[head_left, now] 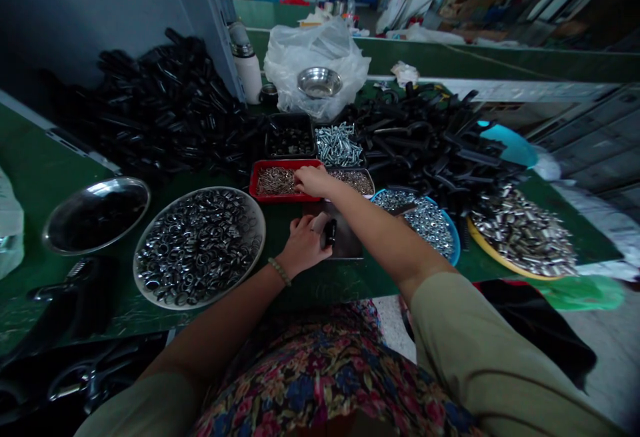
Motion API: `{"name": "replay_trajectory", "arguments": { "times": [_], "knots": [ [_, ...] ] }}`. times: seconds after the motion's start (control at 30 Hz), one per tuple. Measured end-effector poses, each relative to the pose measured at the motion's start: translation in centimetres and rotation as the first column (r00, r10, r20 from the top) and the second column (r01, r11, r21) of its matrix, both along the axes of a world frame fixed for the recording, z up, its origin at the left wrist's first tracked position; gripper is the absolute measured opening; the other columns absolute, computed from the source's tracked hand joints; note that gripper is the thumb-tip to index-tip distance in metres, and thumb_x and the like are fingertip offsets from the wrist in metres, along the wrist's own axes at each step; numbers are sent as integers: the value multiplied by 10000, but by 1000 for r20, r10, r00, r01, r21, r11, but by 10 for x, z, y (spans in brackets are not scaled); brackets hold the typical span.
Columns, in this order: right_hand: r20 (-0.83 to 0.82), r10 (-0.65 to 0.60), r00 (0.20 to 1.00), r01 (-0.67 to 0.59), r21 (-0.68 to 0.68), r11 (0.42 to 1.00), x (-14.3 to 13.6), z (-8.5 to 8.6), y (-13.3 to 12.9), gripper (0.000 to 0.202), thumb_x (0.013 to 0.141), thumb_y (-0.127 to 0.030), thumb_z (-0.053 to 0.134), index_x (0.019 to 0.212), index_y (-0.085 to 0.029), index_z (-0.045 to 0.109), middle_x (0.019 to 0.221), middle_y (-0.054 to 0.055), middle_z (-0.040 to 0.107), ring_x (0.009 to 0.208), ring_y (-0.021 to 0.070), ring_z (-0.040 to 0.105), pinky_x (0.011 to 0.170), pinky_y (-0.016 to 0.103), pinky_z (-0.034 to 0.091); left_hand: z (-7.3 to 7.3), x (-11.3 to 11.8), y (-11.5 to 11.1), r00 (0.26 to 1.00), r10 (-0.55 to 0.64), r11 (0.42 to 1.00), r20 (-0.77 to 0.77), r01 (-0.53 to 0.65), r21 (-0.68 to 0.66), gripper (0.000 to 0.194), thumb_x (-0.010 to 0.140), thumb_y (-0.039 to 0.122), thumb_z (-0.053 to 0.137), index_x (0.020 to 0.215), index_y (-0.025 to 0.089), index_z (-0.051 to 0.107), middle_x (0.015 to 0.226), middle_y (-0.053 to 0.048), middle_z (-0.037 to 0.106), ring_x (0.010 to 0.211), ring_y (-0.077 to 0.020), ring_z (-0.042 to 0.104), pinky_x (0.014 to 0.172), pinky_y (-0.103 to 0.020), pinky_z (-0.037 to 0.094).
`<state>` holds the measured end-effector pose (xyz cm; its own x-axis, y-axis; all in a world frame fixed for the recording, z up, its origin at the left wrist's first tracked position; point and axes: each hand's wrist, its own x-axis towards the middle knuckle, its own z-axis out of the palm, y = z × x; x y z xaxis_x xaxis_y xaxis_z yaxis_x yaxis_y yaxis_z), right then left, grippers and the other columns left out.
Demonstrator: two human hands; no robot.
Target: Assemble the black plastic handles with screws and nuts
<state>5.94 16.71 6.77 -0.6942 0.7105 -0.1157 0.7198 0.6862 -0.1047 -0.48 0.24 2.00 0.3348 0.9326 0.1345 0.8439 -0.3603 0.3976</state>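
Note:
My left hand point(303, 245) is closed round a small black part point(331, 232) above a flat metal plate point(349, 240) near the middle of the table. Further forward, my right hand point(311, 180) reaches over the right end of a red tray point(256, 195) filled with small copper-coloured pieces point(275, 181). Its fingertips are down among the pieces, and what they pinch, if anything, is too small to make out. Right beside that hand is a tray of small round pieces point(356, 181). Behind stand a black tray point(290, 154) of dark parts and a heap of silver screws point(339, 144).
Metal rings fill a round tray point(138, 260) at the left, beside a steel bowl point(60, 242). Black parts point(170, 103) are piled at the back left, more point(430, 137) at the back right. A blue tray point(456, 240) and a yellow tray point(520, 270) hold metal pieces.

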Motion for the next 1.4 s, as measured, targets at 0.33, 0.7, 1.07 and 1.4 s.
{"name": "replay_trajectory", "arguments": {
  "times": [0.33,0.7,1.07,1.4],
  "knots": [
    [-314,-153,937,154,-22,988,15,15,-5,292,983,-261,360,1176,-91,500,1027,130,669,966,215,605,840,335,396,-3,1,1,1000,5,1000,3,-5,-3,601,782,367,573,1335,190,416,1321,-109,538,1208,-289,446,1003,-447,294],
    [-481,-425,767,188,-465,865,120,-19,-98,119,871,-185,541,907,-147,648,792,24,671,729,143,603,697,268,443,-8,3,2,995,65,998,74,-64,-16,699,732,348,605,1354,134,369,1274,-153,559,1186,-303,483,999,-457,287],
    [-91,-53,994,62,102,993,102,-28,-111,185,956,-177,438,956,-123,615,934,115,645,904,223,577,806,330,430,-7,3,2,996,62,998,58,-61,-10,734,733,356,604,1381,130,343,1323,-147,537,1194,-285,477,1016,-434,283],
    [83,-699,710,650,306,696,217,-19,-139,364,903,-337,530,1183,-104,543,1072,179,639,1042,338,552,824,442,438,-6,4,3,994,68,998,87,-67,-14,711,723,343,606,1363,131,380,1248,-151,580,1167,-314,492,999,-469,296]
  ]
}}
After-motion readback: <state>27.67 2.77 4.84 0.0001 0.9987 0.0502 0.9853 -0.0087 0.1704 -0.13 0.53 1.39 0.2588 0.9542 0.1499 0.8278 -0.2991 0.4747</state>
